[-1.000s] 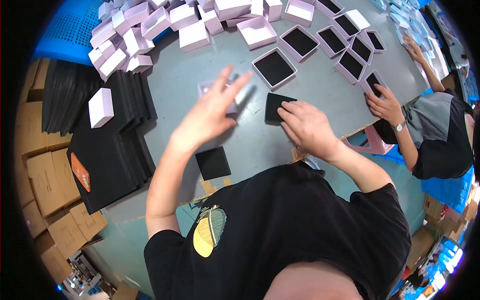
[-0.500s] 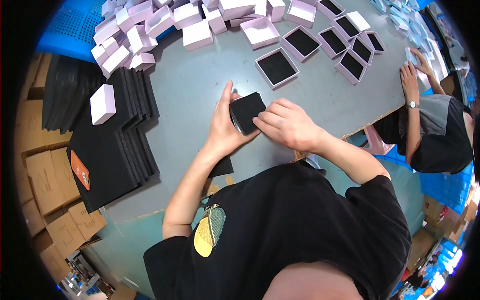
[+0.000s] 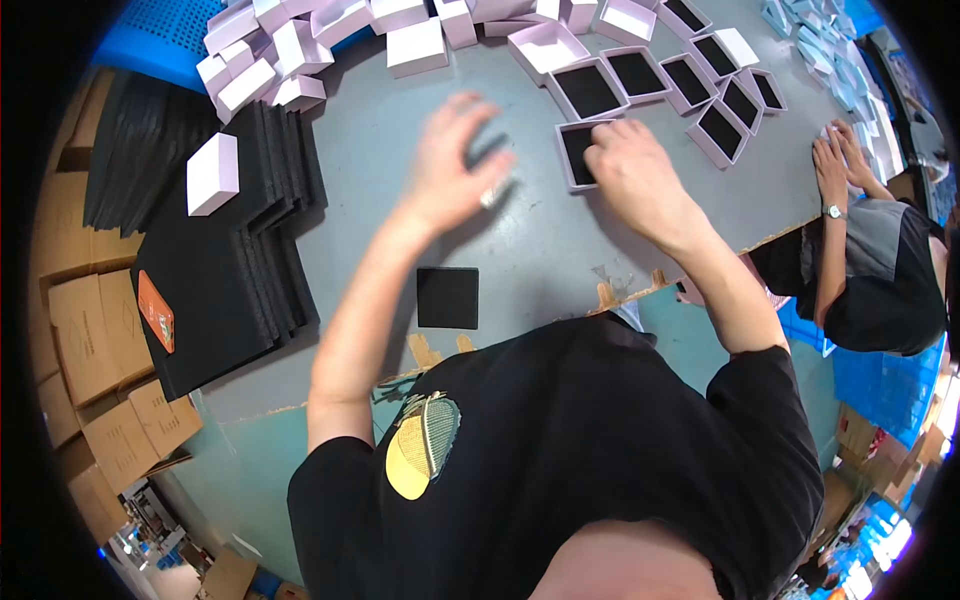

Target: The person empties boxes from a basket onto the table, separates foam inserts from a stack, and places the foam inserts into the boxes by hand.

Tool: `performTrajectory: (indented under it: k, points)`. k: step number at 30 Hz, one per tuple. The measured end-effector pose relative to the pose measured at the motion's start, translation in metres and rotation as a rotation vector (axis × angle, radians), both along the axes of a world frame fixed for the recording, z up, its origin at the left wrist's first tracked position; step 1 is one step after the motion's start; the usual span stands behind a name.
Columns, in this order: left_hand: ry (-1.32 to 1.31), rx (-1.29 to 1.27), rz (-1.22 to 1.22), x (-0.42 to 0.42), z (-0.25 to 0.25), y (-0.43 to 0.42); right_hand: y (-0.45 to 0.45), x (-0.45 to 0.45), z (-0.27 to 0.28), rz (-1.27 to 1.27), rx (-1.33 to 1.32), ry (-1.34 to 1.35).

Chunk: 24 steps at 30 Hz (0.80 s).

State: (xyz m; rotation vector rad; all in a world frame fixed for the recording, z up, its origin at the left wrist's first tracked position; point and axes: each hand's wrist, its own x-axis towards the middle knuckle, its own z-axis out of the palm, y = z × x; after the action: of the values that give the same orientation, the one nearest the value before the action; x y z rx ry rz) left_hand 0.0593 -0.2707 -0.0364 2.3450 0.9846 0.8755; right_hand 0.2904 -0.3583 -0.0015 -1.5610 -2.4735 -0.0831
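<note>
Plainly, the right hand (image 3: pixel 640 180) is at a box (image 3: pixel 565 160); the left hand (image 3: pixel 447 168) spreads wide.
The right fingers curl over the box's right part, its black lining (image 3: pixel 578 148) showing left of them; whether they grip it, I cannot tell. The left fingers, blurred and wide apart, visibly hold nothing. A black pad (image 3: pixel 447 298) lies on their body side; lined boxes (image 3: pixel 588 90) lie beyond the right fingers.

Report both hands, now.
Left hand: open, fingers spread, blurred.
Right hand: curled over a box; whether it grips cannot be told.
</note>
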Motion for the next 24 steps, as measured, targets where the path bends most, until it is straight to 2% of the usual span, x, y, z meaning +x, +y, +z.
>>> performTrajectory:
  k: [1,2,3,4,5,6,8,11,12,13,15,17,22,24]
  points:
    - [-0.031,0.046,0.031,-0.012,0.006,0.025,-0.001,0.0,0.005,0.016,0.065,0.057]
    - [0.049,0.161,0.059,-0.022,0.011,0.049,-0.005,-0.001,0.007,0.03,0.125,0.115]
    - [0.128,0.276,0.087,-0.028,0.014,0.071,-0.014,-0.014,0.002,0.215,0.04,0.245]
    - [0.187,0.321,0.095,-0.03,0.008,0.091,-0.022,-0.035,-0.001,0.41,0.011,0.262]
    - [0.243,0.369,0.103,-0.03,-0.004,0.11,-0.029,-0.052,-0.004,0.597,-0.314,0.622]
    - [0.3,0.416,0.114,-0.029,-0.008,0.12,-0.036,-0.075,-0.011,0.744,-0.065,0.334]
    - [0.412,0.38,0.132,-0.021,-0.004,0.126,-0.043,-0.103,-0.038,0.713,0.007,0.23]
    - [0.529,0.351,0.15,-0.009,0.003,0.141,-0.038,-0.1,-0.053,0.693,-0.034,0.317]
    - [0.592,0.306,0.151,-0.006,0.01,0.145,-0.036,-0.097,-0.055,0.692,0.088,0.367]
    - [0.654,0.257,0.15,-0.002,0.015,0.147,-0.037,-0.088,-0.054,0.656,-0.029,0.365]
    - [0.616,0.158,0.171,0.001,0.017,0.149,-0.037,-0.066,-0.036,0.588,-0.258,0.357]
    - [0.578,0.061,0.198,0.002,0.02,0.152,-0.037,-0.045,-0.025,0.451,-0.252,0.411]
    - [0.881,-0.09,0.11,0.025,0.035,0.16,-0.039,-0.01,-0.002,0.149,-0.203,0.304]
    - [0.757,-0.106,0.205,0.017,0.04,0.132,-0.034,-0.002,0.007,0.073,-0.098,0.364]
